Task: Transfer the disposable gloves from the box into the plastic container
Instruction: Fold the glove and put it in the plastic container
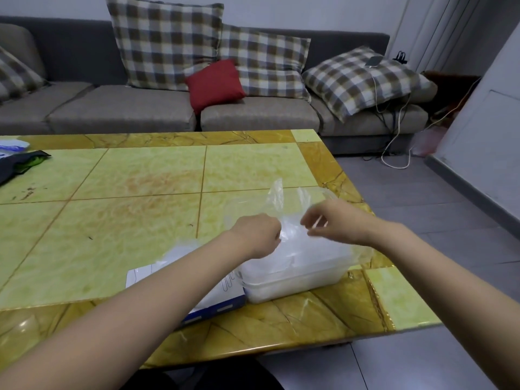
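Over the container [295, 280] beside the box [213, 299], your left hand [259, 235] and right hand [329, 223] both pinch a clear glove [284, 198]; lower it flat and tuck its loose end inside so nothing overhangs the rim.

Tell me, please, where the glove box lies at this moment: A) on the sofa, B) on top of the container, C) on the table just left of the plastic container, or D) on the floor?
C: the blue-and-white box lies on the table at the left side of the plastic container, partly under the left forearm.
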{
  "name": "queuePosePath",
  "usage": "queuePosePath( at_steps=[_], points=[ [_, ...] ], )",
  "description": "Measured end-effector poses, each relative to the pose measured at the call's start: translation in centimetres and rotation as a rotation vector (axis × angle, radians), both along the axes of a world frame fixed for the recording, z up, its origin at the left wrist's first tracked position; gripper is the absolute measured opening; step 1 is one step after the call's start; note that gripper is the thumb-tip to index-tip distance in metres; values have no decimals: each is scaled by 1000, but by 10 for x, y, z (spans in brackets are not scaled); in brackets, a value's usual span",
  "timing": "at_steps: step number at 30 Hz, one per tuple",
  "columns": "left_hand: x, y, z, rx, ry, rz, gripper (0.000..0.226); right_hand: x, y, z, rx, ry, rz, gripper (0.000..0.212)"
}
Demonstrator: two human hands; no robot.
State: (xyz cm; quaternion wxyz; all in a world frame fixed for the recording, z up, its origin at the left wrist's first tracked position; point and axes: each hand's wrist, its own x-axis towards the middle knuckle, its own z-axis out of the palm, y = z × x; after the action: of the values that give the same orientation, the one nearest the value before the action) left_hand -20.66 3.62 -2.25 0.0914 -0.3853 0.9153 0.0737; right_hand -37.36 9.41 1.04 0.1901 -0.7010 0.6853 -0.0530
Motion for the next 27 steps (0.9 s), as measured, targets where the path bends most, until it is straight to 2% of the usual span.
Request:
queuePosePath(
  at_steps=[2,3,5,8,11,13,16,22,27],
  points=[
    [-4,1,-2,-142,132,33,19,8,-1,-5,-286,-79,-32,15],
    [-5,3,-4,-166,143,28,21,11,-3,-9,-327,-78,-19,16],
    [-8,3,-12,-135,58,25,39,15,-8,-21,-240,11,44,25],
    [-11,1,-26,-77,-111,51,63,11,-16,-39,-16,169,90,51],
    [-12,-3,-36,4,-210,47,77,6,-21,-54,153,243,96,71],
    [-13,-3,-40,54,-299,31,85,4,-23,-63,237,277,93,77],
    [-17,-3,-42,123,-396,36,92,0,-30,-72,331,326,94,80],
    [-17,-8,-46,170,-497,8,93,-5,-41,-88,492,361,90,73],
    [-16,-12,-37,219,-494,-6,90,-2,-39,-79,468,280,19,69]
  ],
)
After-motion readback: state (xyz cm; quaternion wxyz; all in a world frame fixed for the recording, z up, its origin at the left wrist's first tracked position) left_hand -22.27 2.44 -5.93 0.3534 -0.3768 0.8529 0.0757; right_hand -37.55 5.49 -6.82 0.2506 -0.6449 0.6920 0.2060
